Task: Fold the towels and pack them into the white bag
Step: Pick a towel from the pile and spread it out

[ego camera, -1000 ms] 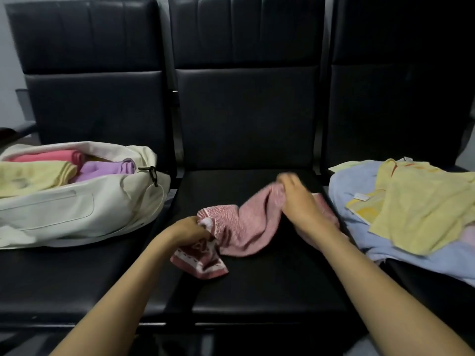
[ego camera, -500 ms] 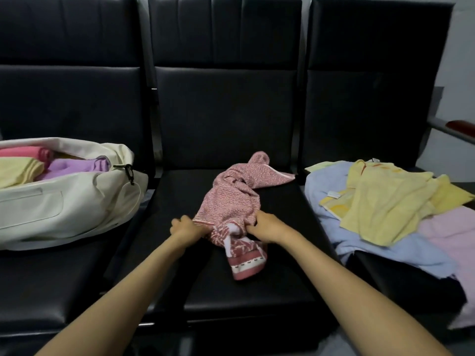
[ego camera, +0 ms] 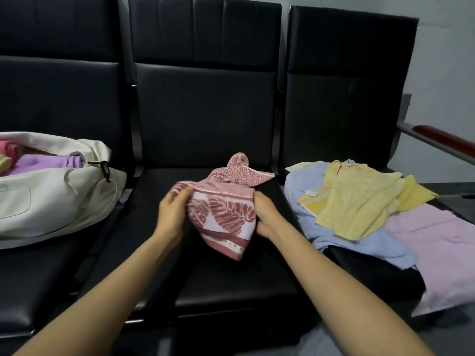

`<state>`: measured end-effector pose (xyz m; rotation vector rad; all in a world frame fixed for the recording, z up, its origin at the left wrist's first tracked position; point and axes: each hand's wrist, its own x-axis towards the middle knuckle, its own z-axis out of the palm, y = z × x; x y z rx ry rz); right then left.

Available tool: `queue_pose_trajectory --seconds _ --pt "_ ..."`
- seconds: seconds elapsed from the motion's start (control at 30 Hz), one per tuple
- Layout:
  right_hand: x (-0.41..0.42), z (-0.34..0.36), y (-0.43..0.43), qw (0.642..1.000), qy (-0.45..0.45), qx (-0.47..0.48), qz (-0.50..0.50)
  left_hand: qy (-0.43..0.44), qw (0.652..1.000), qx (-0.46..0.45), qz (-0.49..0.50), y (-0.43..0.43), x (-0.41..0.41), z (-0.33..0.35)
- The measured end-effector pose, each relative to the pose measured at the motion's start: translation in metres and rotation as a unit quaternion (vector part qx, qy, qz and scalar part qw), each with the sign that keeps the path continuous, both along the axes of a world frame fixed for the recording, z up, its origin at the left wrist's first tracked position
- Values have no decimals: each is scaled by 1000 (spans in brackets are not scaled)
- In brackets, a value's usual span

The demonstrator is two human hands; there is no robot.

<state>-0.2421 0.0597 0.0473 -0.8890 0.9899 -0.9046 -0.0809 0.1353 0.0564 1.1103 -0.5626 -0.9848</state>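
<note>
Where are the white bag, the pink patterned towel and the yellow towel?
white bag (ego camera: 51, 201), head view, side panel
pink patterned towel (ego camera: 223, 217), head view, leaf-printed part
yellow towel (ego camera: 359, 201), head view, its middle

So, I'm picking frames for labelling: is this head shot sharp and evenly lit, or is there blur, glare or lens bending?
Head view: dim, even light, no hard shadows; faint sheen on the black chair backs; the red patterned towel, left hand and right hand look slightly soft but readable; the wide lens bows the chair edges; the white bag is cropped at left.
</note>
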Motion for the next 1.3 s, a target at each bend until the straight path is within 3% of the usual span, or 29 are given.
queue_pose_trajectory --seconds 0.07,0.13,0.17,0.23,0.3,0.33,0.4,0.43,0.47,0.5,0.53,0.57,0.63,0.67,0.7,0.8,0.87,0.9,1.0,1.07,1.17,1.3 --pt "-9 9 -6 995 -72 -18 -62 20 999 7 39 1 13 5" --pt "-19 13 -12 991 -70 -46 -107 -83 996 19 36 4 25 6" --pt "-24 14 -14 990 -36 -61 -123 -164 985 37 28 5 29 3" --pt "-34 9 -19 971 136 -123 -150 -300 947 115 10 6 35 -4" --pt "-41 6 -17 920 288 -205 -166 -401 885 233 -39 8 41 -8" --pt "-43 6 -15 910 305 -230 -163 -459 833 300 -74 11 43 -9" --pt "-43 6 -11 926 272 -235 -116 -570 706 400 -128 18 48 -14" --pt "-42 3 -11 933 273 -225 -71 -622 656 407 -132 21 49 -18" --pt "-43 -2 -11 921 319 -221 -17 -662 630 389 -119 23 49 -21" --pt "-43 -8 -11 895 388 -216 39 -684 626 359 -104 23 47 -24" --pt "-43 -12 -9 865 449 -209 85 -683 648 325 -91 23 44 -25" --pt "-43 -18 -8 844 488 -197 101 -652 690 303 -83 21 42 -26" --pt "-41 -25 -6 839 517 -155 75 -566 764 296 -95 16 40 -31" --pt "-38 -26 -5 844 521 -122 50 -552 766 307 -117 15 38 -34" --pt "-34 -26 -3 847 521 -98 36 -566 747 320 -140 15 38 -37" --pt "-23 -33 0 856 500 -80 105 -626 693 315 -170 17 32 -43" --pt "-16 -34 3 875 454 -113 120 -621 701 297 -185 16 27 -42" --pt "-12 -31 4 899 408 -115 114 -593 732 284 -181 15 26 -40" --pt "-8 -9 6 973 208 -59 80 -345 901 225 -133 15 30 -29" --pt "-11 -1 9 977 168 -24 131 -150 959 202 -128 15 37 -19" --pt "-14 -5 23 943 244 -26 224 4 966 200 -164 18 41 -12" --pt "4 -16 31 964 170 -17 204 16 955 200 -219 24 32 -13"
